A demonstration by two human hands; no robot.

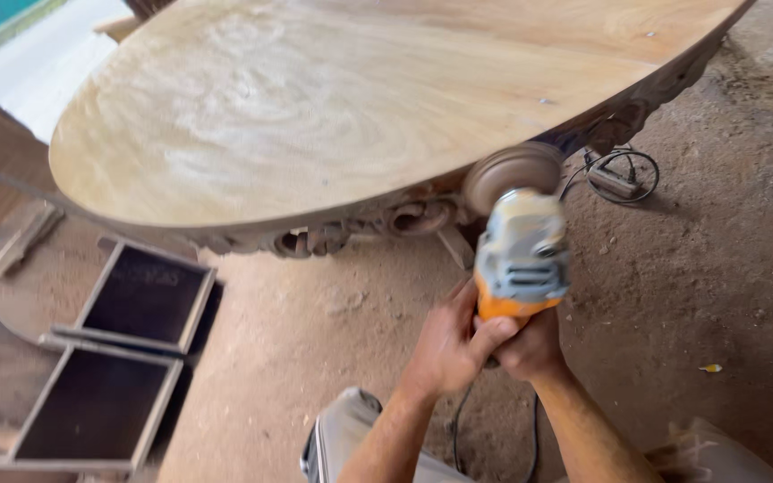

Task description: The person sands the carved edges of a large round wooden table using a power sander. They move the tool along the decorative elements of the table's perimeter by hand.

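A: Currently both hands are gripping the angle grinder [521, 255] by its orange rear end. Left hand [447, 344] is wrapping from the left, fingers [491, 333] curling over the orange part. Right hand [530, 347] is clenching it from below and behind.

B: Tool position relative to the fingers?

A: Grey body is extending up and away from the fingertips; sanding disc [512, 172] is sitting at the far end, pressing against the carved edge [404, 217] of the oval wooden tabletop [315, 107]. Disc looks blurred.

B: Surroundings?

A: Black cord [534, 429] is trailing down between the forearms. Two open wooden boxes [118, 358] are lying on the dusty floor [717, 268], well to the left.
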